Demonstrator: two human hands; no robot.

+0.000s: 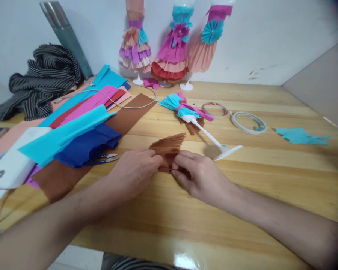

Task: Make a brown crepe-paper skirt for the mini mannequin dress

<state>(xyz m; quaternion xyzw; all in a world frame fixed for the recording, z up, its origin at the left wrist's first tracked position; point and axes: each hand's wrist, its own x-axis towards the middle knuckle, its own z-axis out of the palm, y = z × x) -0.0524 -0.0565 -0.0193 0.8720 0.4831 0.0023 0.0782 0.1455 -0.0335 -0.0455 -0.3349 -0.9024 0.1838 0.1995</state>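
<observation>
Between my hands is a small piece of brown crepe paper [169,144], its far part folded into narrow pleats that fan out. My left hand [138,167] pinches its left near corner, fingers closed. With thumb and fingers together, my right hand [195,170] grips the right near edge, where a fold runs along the paper. Just beyond lies a white plastic stand [211,138] on its side, dressed in blue, magenta and brown crepe paper [186,107]. Thread snips [105,159] rest to the left of my left hand.
Stacked crepe sheets [64,137], a white device [14,157] with a cable and a striped cloth [45,80] cover the left side. Several tape rolls [248,123] and a blue scrap [301,135] lie right. Three paper-dressed stands [173,52] line the wall beside a bottle [67,41].
</observation>
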